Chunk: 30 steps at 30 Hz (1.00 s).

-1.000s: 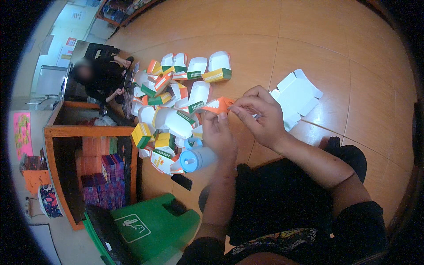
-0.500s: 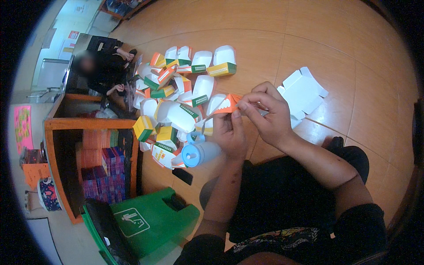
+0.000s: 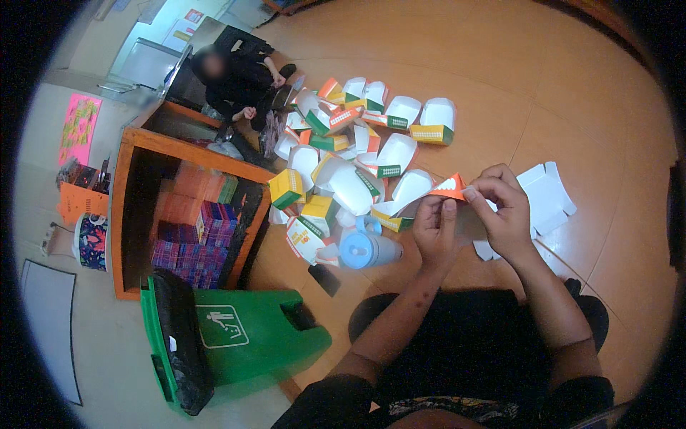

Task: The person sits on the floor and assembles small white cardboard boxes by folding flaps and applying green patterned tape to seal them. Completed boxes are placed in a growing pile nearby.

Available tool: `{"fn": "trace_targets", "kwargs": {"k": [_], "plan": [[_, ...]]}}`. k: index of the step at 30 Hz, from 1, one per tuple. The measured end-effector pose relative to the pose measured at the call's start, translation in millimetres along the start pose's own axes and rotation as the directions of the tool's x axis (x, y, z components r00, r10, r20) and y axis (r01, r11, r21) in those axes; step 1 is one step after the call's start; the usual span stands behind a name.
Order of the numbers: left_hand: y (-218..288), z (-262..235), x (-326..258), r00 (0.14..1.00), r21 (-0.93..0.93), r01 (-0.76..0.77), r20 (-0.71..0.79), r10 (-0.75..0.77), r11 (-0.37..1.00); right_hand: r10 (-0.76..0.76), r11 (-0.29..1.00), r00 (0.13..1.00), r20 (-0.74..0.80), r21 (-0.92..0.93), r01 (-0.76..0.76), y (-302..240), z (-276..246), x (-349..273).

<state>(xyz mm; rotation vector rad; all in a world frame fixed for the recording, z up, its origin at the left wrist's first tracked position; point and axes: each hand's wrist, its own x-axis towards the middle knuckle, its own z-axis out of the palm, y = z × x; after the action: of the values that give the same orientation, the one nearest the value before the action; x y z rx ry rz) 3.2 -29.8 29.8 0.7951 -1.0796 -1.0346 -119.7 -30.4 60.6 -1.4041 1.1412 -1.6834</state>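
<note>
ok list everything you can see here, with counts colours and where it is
folded paper boxes: a couple dozen, white with orange, green, yellow; floor ahead
orange-white box piece: one, pinched by both hands
flat white blanks: a few, floor right
blue-lidded bottle: one, lying near the knees
green bin: one, tipped, lower left
wooden shelf unit: one, left, holds purple and orange packs
other person: one, in black, top left
left hand: on the piece
right hand: on the piece
</note>
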Motion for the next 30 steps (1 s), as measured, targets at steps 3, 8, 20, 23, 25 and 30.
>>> {"fn": "trace_targets", "kwargs": {"k": [3,8,20,23,25,30], "plan": [[5.6,1.0,3.3,0.999,0.000,0.033,0.014,-0.033,0.999,-0.009,1.000,0.999,0.049,-0.029,0.011,-0.3,-4.4,0.7],[4.7,0.5,3.0,0.995,0.086,0.084,0.044,-0.088,0.993,0.016,0.999,0.996,0.091,-0.044,-0.012,-6.4,-6.7,0.1],[10.8,0.3,8.8,0.990,0.064,0.108,0.082,-0.113,0.992,0.290,0.918,0.950,0.112,0.248,-0.309,0.7,-1.2,-5.8],[9.2,-4.6,8.0,0.984,0.137,0.112,0.124,-0.129,0.984,0.141,0.981,0.978,0.155,0.109,-0.159,4.1,-6.2,-4.6],[8.3,-5.6,7.8,0.984,0.138,0.113,0.122,-0.131,0.984,0.149,0.982,0.976,0.161,0.094,-0.165,4.0,-5.4,-5.7],[12.7,1.5,15.9,0.996,0.027,0.055,0.067,-0.057,0.998,0.243,0.923,0.967,0.073,0.288,-0.254,3.5,5.6,-8.8]]}}
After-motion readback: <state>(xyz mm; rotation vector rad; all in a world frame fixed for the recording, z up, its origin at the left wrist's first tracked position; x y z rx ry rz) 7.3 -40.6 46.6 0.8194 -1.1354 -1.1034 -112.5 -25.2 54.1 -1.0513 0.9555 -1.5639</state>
